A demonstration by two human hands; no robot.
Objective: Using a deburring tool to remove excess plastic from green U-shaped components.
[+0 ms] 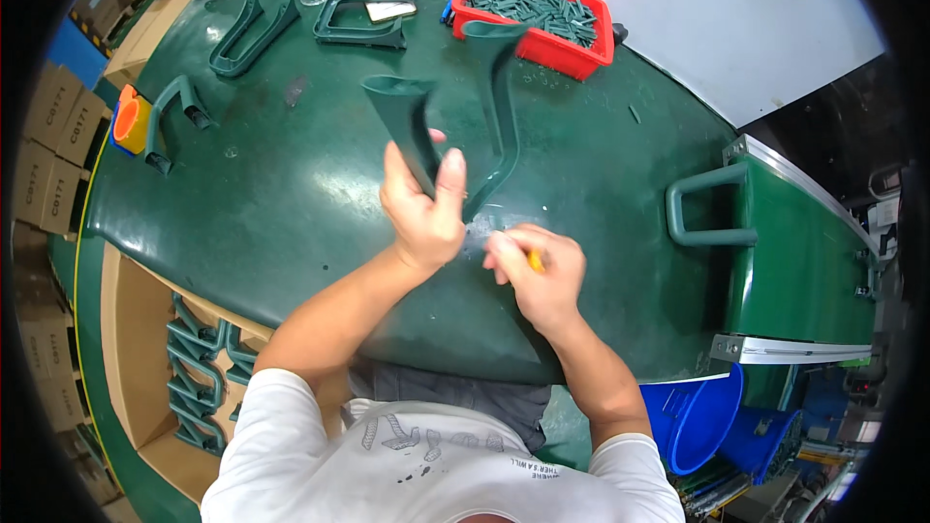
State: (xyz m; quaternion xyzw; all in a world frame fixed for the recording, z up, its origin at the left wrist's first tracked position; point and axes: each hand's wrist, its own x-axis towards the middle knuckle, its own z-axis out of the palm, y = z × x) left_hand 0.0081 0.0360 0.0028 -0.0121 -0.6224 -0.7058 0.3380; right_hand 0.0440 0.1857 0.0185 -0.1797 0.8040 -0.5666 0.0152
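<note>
My left hand (423,213) is wrapped round one leg of a dark green U-shaped plastic handle (500,121), raised over the middle of the table. Both flared ends of the handle point away from me, and its bend is toward my right hand. Closed just below that bend, my right hand (548,279) grips a small tool with a yellow grip (536,260). Most of the tool is hidden by the fingers, so its tip does not show. A small gap separates the right fingers from the handle.
Several similar handles lie on the green table (291,155) at the far left. A red bin (572,60) of small green pieces stands at the back. A cardboard box (131,349) of handles is at the near left. Another handle (678,208) lies by the conveyor (804,252) on the right.
</note>
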